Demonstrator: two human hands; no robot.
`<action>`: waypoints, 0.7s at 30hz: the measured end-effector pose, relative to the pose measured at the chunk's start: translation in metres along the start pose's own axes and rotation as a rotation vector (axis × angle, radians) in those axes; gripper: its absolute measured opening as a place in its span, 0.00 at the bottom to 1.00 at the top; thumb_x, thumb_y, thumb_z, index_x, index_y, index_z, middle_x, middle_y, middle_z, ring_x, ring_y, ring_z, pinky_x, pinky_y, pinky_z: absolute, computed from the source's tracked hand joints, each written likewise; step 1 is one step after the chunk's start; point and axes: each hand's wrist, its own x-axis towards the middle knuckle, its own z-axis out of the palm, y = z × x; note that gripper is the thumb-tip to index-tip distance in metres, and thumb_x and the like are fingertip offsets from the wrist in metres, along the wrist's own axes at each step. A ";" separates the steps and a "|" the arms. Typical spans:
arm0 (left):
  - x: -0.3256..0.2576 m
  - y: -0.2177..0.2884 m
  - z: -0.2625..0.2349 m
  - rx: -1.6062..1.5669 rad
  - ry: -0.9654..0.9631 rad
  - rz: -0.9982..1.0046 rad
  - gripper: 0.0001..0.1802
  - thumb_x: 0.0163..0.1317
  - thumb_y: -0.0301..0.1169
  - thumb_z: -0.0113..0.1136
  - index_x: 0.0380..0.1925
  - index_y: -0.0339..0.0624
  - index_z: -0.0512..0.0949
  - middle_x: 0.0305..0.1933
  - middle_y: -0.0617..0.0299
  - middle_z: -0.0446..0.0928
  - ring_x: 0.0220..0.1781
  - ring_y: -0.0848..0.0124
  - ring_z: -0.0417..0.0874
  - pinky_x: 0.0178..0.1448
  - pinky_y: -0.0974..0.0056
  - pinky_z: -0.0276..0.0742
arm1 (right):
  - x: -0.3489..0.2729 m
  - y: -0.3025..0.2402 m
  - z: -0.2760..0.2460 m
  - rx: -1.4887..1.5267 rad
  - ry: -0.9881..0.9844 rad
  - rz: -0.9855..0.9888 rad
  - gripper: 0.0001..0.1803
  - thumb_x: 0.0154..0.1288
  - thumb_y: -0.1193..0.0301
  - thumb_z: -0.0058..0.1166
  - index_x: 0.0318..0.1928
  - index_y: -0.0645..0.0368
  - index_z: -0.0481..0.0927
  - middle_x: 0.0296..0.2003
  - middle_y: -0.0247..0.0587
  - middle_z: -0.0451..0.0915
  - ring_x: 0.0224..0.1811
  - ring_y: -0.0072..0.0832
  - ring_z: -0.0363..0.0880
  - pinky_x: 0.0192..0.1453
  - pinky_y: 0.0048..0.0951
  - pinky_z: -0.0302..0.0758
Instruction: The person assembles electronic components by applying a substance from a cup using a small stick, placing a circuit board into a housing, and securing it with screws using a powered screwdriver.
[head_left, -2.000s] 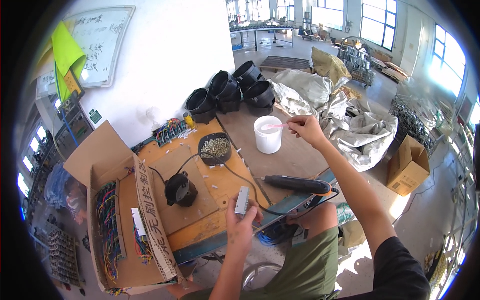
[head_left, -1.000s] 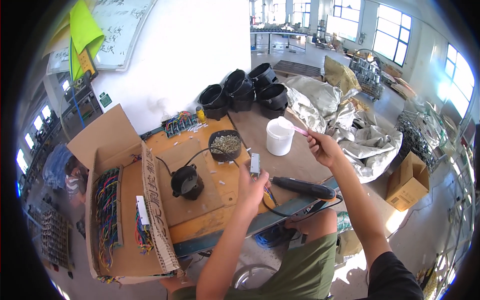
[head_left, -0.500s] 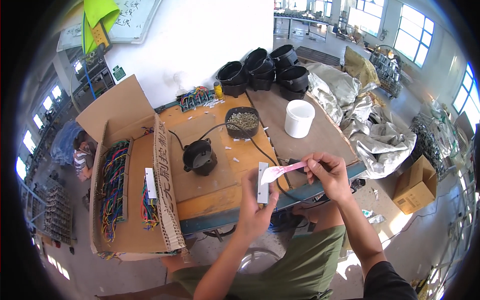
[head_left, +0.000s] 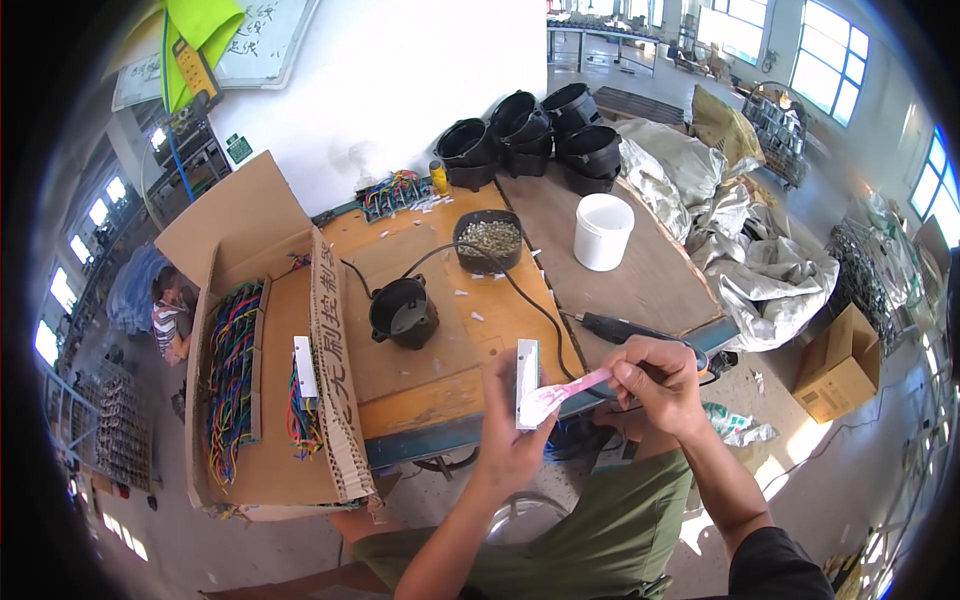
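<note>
Over the front edge of the table, my left hand [head_left: 508, 452] is closed around a narrow rectangular plate [head_left: 526, 372], pale on its face and held upright. My right hand [head_left: 660, 388] pinches the handle of a pink spatula [head_left: 585, 384]. White paste coats the spatula's broad end, which meets the lower right part of the plate. Just beyond my right hand lies a black corded hand tool [head_left: 625, 331] with a thin tip. A white plastic tub [head_left: 602, 233] stands farther back on the table; its contents are hidden.
At left, an open cardboard box [head_left: 342, 400] holds wired parts and another pale plate [head_left: 304, 367]. A black pot [head_left: 402, 313] and a black bowl [head_left: 487, 213] of small pieces stand mid-table. Black pots [head_left: 467, 145] are stacked behind. A cord [head_left: 530, 305] crosses the tabletop.
The spatula's coated end has moved down along the plate, and my right hand has lowered slightly. The plate has turned a little, and more of the corded tool shows.
</note>
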 end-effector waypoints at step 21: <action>-0.007 -0.011 -0.003 0.082 0.050 0.007 0.34 0.65 0.20 0.58 0.66 0.36 0.52 0.52 0.56 0.68 0.46 0.72 0.74 0.52 0.65 0.74 | -0.017 0.002 0.009 0.041 0.102 0.112 0.07 0.72 0.78 0.52 0.41 0.70 0.82 0.27 0.32 0.77 0.23 0.13 0.71 0.27 0.16 0.69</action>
